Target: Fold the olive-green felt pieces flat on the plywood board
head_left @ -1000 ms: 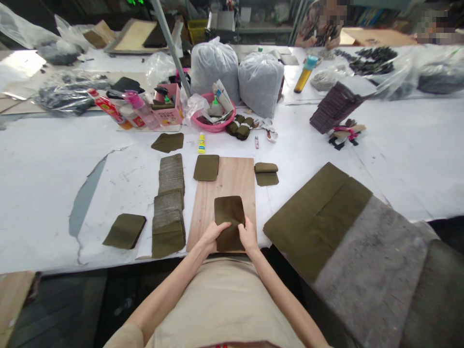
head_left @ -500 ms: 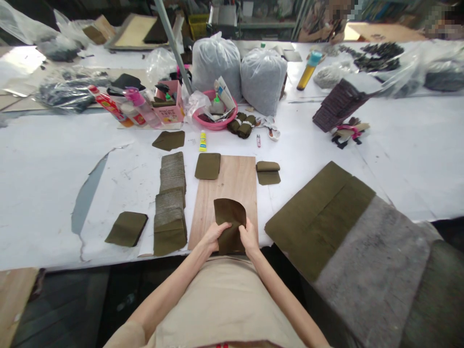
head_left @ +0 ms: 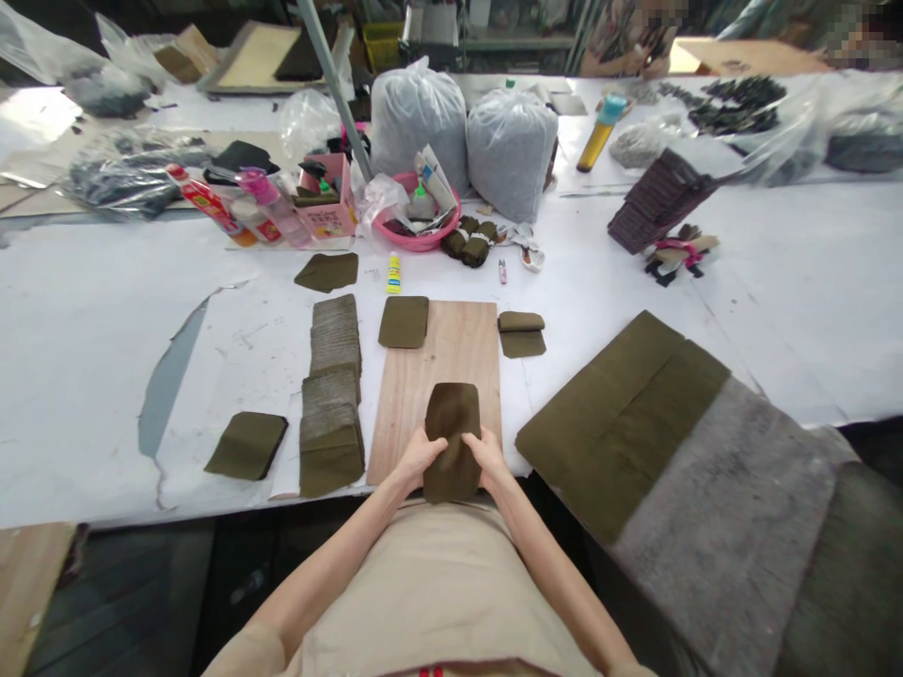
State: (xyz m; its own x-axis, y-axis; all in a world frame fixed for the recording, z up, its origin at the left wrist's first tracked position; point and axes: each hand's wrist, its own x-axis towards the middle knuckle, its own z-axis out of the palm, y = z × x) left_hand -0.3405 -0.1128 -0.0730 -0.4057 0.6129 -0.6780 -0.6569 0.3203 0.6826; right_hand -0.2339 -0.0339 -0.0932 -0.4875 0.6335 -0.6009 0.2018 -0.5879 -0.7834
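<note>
Between my two hands is a dark olive fabric piece (head_left: pixel 452 414) with rounded corners, held over the near end of a wooden board (head_left: pixel 462 343). My left hand (head_left: pixel 421 454) grips its left edge, thumb on top. On the right edge, my right hand (head_left: pixel 486 454) pinches it the same way. The fingers underneath are hidden by the fabric. A small olive piece (head_left: pixel 403 322) lies on the board's far left corner. Left of the board runs a column of overlapping olive pieces (head_left: pixel 331 404). Right of it sits a folded olive piece (head_left: pixel 522 335).
A stack of olive pieces (head_left: pixel 246 446) lies at the left. Large olive and grey sheets (head_left: pixel 627 414) overhang the table at the right. Farther back are a yellow tube (head_left: pixel 393 274), a pink basin (head_left: pixel 416 241), bottles (head_left: pixel 262 193) and stuffed bags (head_left: pixel 421 122). A person (head_left: pixel 627 42) is across the table.
The fabric piece was curled and turned to one side; now it is flatter and upright between my hands. My left thumb has shifted slightly down and the camera view has moved a little.
</note>
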